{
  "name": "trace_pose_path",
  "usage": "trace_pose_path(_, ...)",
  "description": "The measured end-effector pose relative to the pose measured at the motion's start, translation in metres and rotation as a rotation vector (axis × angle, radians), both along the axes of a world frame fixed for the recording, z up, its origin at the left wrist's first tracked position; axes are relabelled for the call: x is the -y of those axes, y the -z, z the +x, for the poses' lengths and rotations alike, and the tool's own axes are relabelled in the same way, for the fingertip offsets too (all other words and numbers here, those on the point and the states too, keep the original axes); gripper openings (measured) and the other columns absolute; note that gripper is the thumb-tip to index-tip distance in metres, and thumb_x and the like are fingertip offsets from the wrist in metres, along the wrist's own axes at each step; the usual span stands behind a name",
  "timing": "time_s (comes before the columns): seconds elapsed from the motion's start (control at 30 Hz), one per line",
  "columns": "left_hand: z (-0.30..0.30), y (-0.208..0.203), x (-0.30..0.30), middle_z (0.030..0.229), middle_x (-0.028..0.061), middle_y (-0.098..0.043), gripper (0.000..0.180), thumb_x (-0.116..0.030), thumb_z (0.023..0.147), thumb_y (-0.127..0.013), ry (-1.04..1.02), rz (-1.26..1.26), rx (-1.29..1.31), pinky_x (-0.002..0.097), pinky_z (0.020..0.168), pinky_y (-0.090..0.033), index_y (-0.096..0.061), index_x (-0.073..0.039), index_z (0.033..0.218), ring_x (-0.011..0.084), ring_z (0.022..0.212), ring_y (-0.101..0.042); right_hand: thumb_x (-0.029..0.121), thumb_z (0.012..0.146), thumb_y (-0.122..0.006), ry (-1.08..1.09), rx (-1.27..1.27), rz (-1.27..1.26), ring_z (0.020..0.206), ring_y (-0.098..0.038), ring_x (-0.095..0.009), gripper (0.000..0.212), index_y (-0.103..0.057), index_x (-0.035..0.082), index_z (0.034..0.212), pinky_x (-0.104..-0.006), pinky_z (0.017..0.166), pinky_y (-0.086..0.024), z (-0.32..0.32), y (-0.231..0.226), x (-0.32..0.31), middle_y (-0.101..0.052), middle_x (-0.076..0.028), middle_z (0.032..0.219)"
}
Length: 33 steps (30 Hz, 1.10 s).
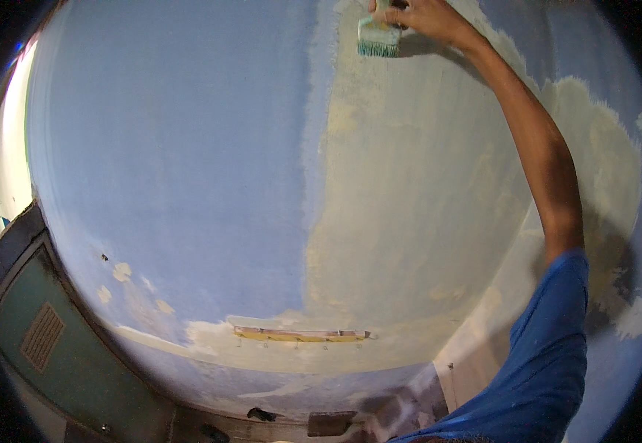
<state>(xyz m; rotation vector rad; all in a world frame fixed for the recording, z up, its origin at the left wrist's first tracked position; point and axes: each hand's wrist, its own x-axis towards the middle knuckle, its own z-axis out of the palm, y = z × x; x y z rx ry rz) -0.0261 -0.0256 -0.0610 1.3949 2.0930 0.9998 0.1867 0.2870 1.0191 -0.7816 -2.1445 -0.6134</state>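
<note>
My right hand (pixel 430 21) is raised high at the top of the view, its fingers closed round the handle of a wide paintbrush (pixel 378 31). The brush points bristles-down, and its bristles look greenish and wet. It is at the pale, cream-grey painted part of the wall (pixel 409 170); whether the bristles touch the surface I cannot tell. To the left of the brush, the wall is still blue (pixel 173 148), with a ragged vertical border between the two colours. My left hand does not show.
A wooden hook rail (pixel 299 334) is fixed low on the wall. At the lower left stands a green door (pixel 77 340) with a vent panel (pixel 42 337). Bright light enters through an opening (pixel 14 140) at the far left. Dark items (pixel 262 415) lie near the wall's foot.
</note>
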Motion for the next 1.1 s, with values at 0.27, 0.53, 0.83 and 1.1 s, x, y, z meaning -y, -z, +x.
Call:
trace_pose_path(0.27,0.003,0.000,-0.007,0.082,0.0166,-0.062,0.056,-0.022,0.090,-0.068,0.010,0.005,-0.005,0.0485,0.060,-0.047,-0.045,0.000,0.137,0.0335,0.070,-0.058,0.019,0.080,-0.072,-0.141,-0.009,0.366,0.068,-0.061,-0.018,0.023,-0.068,-0.002,0.088,-0.0375,0.064,-0.049,-0.001,-0.092,-0.030,-0.067,-0.008,0.077)
trace_pose_path(0.53,0.000,-0.002,-0.007,0.083,0.0180,-0.062,0.055,-0.022,0.090,-0.067,0.008,-0.001,-0.006,0.0493,0.061,-0.047,-0.045,0.000,0.136,0.0349,0.071,-0.058,0.025,0.084,-0.075,-0.119,0.132,0.873,0.065,-0.062,-0.027,0.027,-0.068,-0.001,0.086,-0.0417,0.065,-0.050,0.015,-0.067,-0.069,-0.067,-0.018,0.074)
trace_pose_path(0.83,-0.001,-0.003,-0.001,0.084,0.0195,-0.062,0.055,-0.022,0.091,-0.066,0.023,-0.010,-0.014,0.0502,0.061,-0.047,-0.045,0.001,0.136,0.0365,0.072,-0.058,0.001,0.081,-0.073,-0.028,0.617,0.799,0.095,-0.067,-0.021,0.032,-0.068,0.006,0.112,-0.0302,0.082,-0.059,0.017,0.158,-0.036,-0.071,-0.008,0.102)
trace_pose_path(1.1,0.000,-0.003,-0.004,0.086,0.0208,-0.061,0.054,-0.023,0.091,-0.066,0.033,0.003,-0.029,0.0511,0.062,-0.047,-0.046,0.001,0.135,0.0379,0.073,-0.058,0.019,0.093,-0.068,-0.137,0.424,0.406,0.088,-0.070,-0.021,0.023,-0.072,0.005,0.110,-0.0319,0.072,-0.060,0.017,0.136,-0.025,-0.072,-0.009,0.104)
